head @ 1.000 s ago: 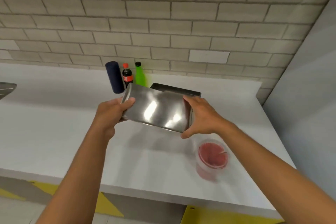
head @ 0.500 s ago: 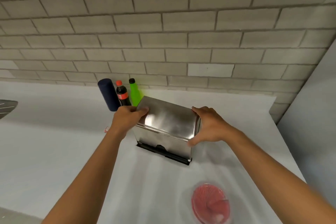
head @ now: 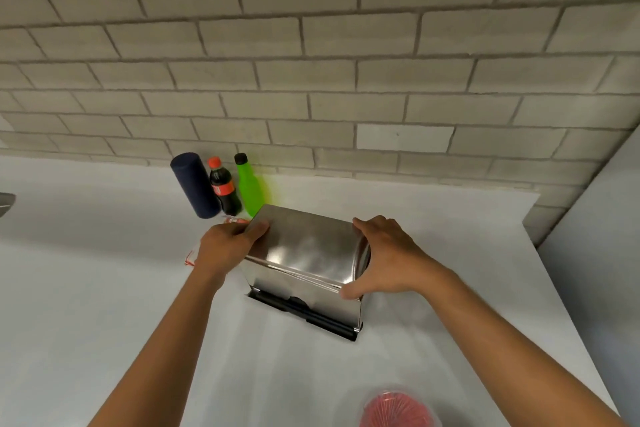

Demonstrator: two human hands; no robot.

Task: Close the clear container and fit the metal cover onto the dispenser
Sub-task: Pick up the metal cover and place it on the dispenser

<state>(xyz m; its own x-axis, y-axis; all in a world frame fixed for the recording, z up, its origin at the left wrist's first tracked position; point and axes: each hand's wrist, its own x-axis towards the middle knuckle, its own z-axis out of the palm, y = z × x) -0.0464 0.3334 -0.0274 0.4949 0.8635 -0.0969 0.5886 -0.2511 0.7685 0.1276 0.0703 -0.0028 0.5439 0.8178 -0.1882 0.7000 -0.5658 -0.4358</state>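
The shiny metal cover (head: 304, 250) sits over the dispenser, whose black base (head: 311, 314) shows along the front bottom edge on the white counter (head: 104, 288). My left hand (head: 225, 246) grips the cover's left end, thumb on top. My right hand (head: 388, 256) clasps the cover's right end, thumb along the front lip. The clear container (head: 398, 409) with red contents stands at the bottom edge of the view, partly cut off; its lid state is unclear.
A dark blue cylinder (head: 194, 184), a cola bottle (head: 223, 185) and a green bottle (head: 249, 184) stand behind the dispenser by the brick wall. A small red-and-white item (head: 235, 219) lies behind my left hand. A grey wall panel (head: 595, 253) bounds the counter on the right.
One second ago the cover was held tilted in the air over the black dispenser. It came down onto the dispenser and now sits lower on it; both hands kept their hold.
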